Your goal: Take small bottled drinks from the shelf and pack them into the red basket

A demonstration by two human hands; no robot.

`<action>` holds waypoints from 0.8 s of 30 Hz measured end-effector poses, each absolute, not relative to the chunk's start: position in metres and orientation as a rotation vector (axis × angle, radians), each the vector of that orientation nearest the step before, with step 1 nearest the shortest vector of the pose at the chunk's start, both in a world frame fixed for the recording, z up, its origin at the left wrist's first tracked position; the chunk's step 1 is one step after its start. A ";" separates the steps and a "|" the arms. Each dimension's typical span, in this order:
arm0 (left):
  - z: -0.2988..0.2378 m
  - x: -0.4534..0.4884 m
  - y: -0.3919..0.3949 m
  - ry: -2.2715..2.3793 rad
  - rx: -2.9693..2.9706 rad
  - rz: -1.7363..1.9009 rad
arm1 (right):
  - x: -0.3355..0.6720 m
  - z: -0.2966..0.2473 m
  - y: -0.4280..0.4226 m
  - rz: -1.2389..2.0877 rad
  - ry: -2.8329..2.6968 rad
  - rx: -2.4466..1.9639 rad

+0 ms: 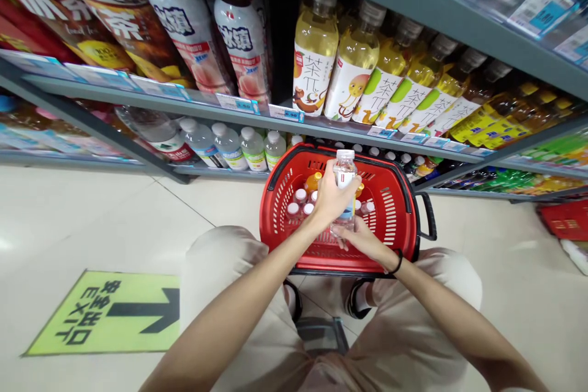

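A clear water bottle (344, 176) with a white cap is held upright above a red shopping basket (395, 208). My left hand (331, 197) is wrapped round the bottle's left side. Underneath it, my right hand (356, 236) cups the bottle's base, a black band on that wrist. Inside the basket stand several small bottles (301, 201) with white caps and one orange drink (313, 181). The basket rests on the floor in front of my knees.
Shop shelves (239, 111) run across the back, stocked with pale yellow tea bottles (316, 49), peach drinks (241, 30) and water bottles (227, 144) lower down. A green EXIT arrow sticker (110, 312) lies on the tiled floor at left. Another red basket (567, 220) sits at the right edge.
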State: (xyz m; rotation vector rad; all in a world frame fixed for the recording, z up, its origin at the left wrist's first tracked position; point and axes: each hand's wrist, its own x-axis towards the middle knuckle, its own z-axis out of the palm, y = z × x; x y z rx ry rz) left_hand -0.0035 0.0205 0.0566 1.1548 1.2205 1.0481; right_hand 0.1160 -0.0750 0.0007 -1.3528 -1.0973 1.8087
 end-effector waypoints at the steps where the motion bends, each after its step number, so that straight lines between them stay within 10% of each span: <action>1: 0.056 -0.003 0.021 1.214 1.149 1.056 | 0.116 0.001 -0.075 1.805 -1.111 -1.356; 24: 0.046 -0.014 0.040 1.229 1.125 1.108 | 0.126 0.020 -0.067 1.913 -0.914 -1.118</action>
